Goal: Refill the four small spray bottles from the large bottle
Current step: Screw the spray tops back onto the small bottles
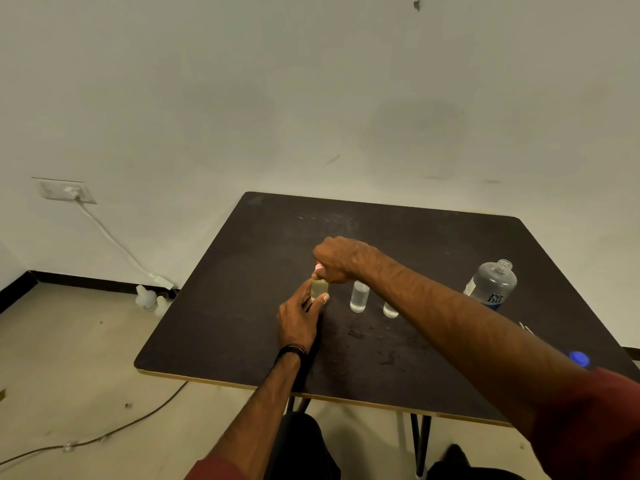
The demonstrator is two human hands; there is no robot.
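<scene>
A small yellowish spray bottle (319, 289) stands on the dark table (433, 237). My left hand (298, 318) grips its body from below. My right hand (337, 259) curls over its top and pinches the pink-white spray cap (318, 267). To the right stand two clear small bottles: one (358, 296) in full view with no cap, the other (390, 310) half hidden behind my right forearm. The large clear bottle (491, 285) with a blue label stands uncapped at the far right. Its blue cap (579, 359) lies near the table's right front edge.
Thin white sticks (526, 328) lie beside my right forearm. On the floor at the left are white plastic containers (147, 298), a wall socket (67, 191) with a white cable, and a dark cable (114, 433). My knees sit under the table's front edge.
</scene>
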